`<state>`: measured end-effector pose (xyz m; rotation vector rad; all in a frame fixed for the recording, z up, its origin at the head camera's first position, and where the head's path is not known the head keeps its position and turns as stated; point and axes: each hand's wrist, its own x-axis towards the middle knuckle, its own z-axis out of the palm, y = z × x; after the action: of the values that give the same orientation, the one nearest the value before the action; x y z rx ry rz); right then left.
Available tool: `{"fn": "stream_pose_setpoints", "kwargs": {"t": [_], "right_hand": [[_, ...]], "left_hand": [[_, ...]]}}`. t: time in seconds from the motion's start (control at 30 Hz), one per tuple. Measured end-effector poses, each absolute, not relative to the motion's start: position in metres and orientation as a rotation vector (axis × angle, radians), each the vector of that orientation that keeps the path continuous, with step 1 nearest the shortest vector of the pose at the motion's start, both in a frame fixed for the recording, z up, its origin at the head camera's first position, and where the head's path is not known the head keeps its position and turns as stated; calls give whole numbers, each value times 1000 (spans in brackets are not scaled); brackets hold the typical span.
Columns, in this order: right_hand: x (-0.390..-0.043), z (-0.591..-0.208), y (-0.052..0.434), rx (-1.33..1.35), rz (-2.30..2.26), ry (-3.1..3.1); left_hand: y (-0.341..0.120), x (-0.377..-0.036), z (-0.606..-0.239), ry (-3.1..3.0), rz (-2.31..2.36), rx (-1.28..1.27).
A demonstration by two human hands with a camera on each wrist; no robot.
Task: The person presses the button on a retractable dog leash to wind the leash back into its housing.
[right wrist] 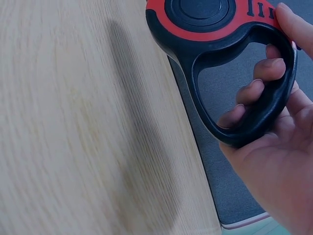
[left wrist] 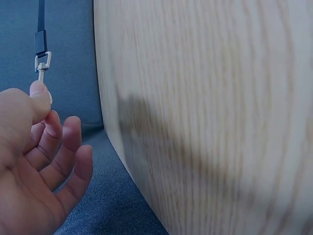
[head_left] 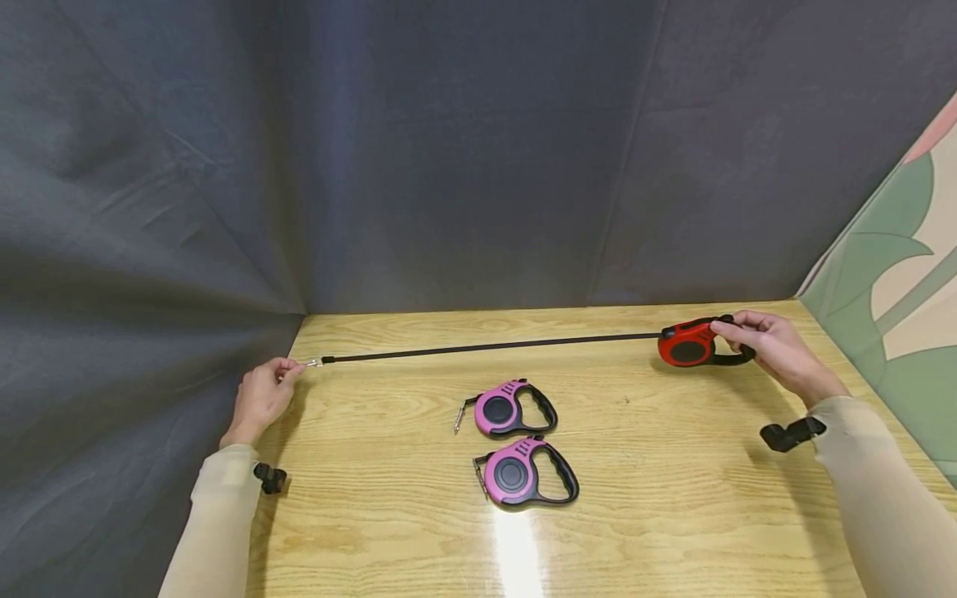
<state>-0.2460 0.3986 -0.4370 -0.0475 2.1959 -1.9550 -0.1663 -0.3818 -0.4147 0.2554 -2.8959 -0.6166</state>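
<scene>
Nearest the wearer, two pale sleeves are seen entering from the bottom corners of the head view, over a wooden table (head_left: 673,515).

Near centre of the table, two pink retractable leashes are lying flat, both cords wound in. The nearer pink leash (head_left: 523,473) is just behind a glare patch on the wood. The farther pink leash (head_left: 508,409) is just beyond it; the two are close but apart. Neither is touched by a hand.

Further back, a red retractable leash (head_left: 695,342) is held at the right side of the table by the right hand (head_left: 773,349). In the right wrist view, the fingers (right wrist: 254,90) are curled through the black handle loop, and the thumb is laid on the red top edge.

From the red housing a black cord (head_left: 486,346) is drawn out taut, leftward across the table. Its metal clip (left wrist: 41,63) is pinched between thumb and forefinger of the left hand (head_left: 262,397) at the left table edge; the remaining fingers are loosely curled.

Behind the table, a dark grey fabric backdrop (head_left: 449,166) is hung.
</scene>
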Motion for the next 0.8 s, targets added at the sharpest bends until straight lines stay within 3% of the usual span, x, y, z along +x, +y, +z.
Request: {"fn": "stream_pose_setpoints", "kwargs": {"t": [0.8], "right_hand": [[-249, -436, 396, -53, -1915, 2215]], "left_hand": [[-377, -170, -416, -2907, -632, 256]]}}
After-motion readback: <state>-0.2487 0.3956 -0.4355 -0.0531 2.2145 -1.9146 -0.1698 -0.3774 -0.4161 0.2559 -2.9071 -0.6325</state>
